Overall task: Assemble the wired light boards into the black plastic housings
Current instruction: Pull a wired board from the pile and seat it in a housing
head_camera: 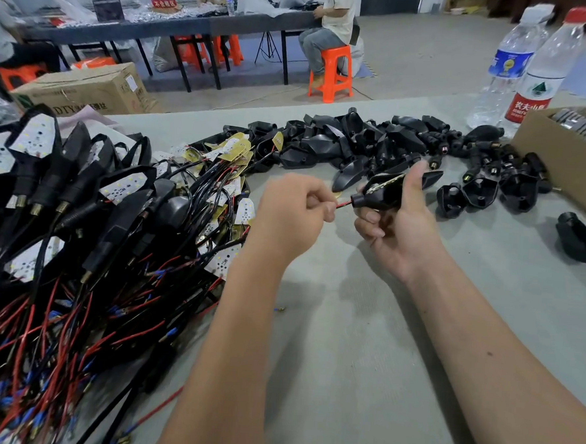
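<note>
Two bare hands meet over a grey table [364, 329], seen from a head-worn camera looking down. The right hand [392, 224] is curled round a black plastic housing [386, 189], thumb raised along its side, with a light board [384, 185] partly visible in the open face. The left hand [294, 213] pinches a thin red wire [344, 205] between fingertips and thumb just where it leaves the housing's narrow neck — so both hands are closed on their parts, held above the table surface.

To the left lies a large heap of finished units [62, 207], white boards showing, red, blue and black leads tangled below. Behind the hands sits a pile of empty housings [375, 141]; loose wired boards [234, 149] lie just left of it. Two water bottles [527, 71] and a cardboard box [559, 159] stand at far right.

Judging by looks, the housing is light, rigid and smooth, best gripped round its broad body as now. The wire is soft and thin; it likely wants a gentle, straight pull close to the neck, since tugging hard could strain the joints at the board. The board itself seems thin and stiff — probably safest handled by its edges.
</note>
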The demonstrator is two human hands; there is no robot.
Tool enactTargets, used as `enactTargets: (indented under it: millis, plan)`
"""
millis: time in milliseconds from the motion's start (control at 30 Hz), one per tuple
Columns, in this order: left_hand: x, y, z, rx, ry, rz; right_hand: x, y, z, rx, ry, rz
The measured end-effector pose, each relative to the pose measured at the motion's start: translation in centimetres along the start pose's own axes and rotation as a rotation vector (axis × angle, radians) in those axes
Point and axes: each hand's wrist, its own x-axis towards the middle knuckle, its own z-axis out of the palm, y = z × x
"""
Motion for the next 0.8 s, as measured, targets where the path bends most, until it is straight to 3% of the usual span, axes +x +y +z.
enactTargets:
  millis: [167, 433, 633, 800]
  plan:
    - [0.0, 0.9, -1.5, 0.043, -0.12, -0.009, -0.2, -0.2, -0.2, -0.018, -0.071, -0.001]
    - [-0.4, 0.3, -1.9, 0.087, -0.23, -0.094, -0.2, -0.3, -0.6, -0.202, 0.081, -0.131]
    - [-0.4, 1.2, 0.2, 0.015, 0.067, 0.071, -0.8, 0.5, 0.2, -0.346, 0.014, -0.144]
    - [-0.4, 0.7, 0.8, -0.032, 0.056, 0.046, -0.7, 0.7, 0.0, -0.414, -0.023, -0.18]
